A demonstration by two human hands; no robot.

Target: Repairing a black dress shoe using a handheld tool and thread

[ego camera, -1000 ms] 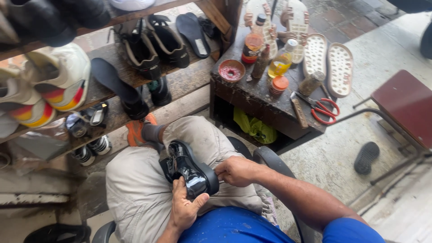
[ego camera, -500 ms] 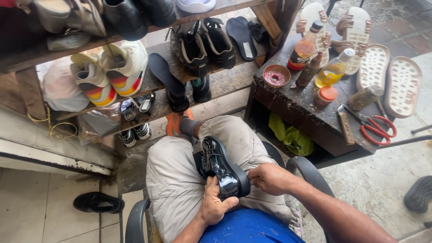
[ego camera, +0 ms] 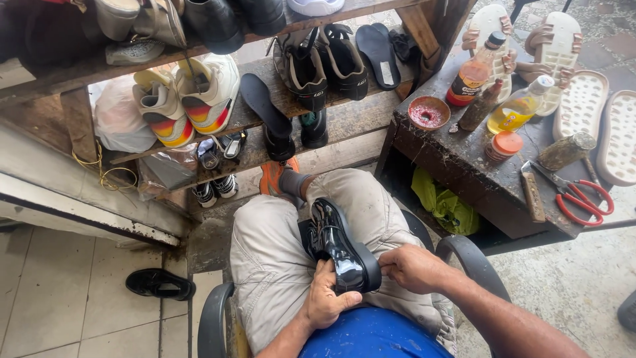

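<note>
Wooden shelves crowded with shoes face you as you grip a glossy black shoe (ego camera: 341, 248) on your lap.
Your left hand (ego camera: 329, 299) cups its heel from seven o'clock; your right hand (ego camera: 412, 266) pinches the rim at three. Polished leather could slip off your thighs; the red scissors (ego camera: 575, 197) lie at two o'clock.

shoe repair workshop, street-side stall.
wooden shelves (ego camera: 265, 113) hold worn sneakers (ego camera: 189, 99), black shoes (ego camera: 324, 63) and loose insoles (ego camera: 265, 109); a stained workbench (ego camera: 477, 172) carries glue bottles (ego camera: 474, 69), a red-handled scissors (ego camera: 576, 195), a knife (ego camera: 532, 195) and detached soles (ego camera: 583, 103); rough concrete floor.
</note>
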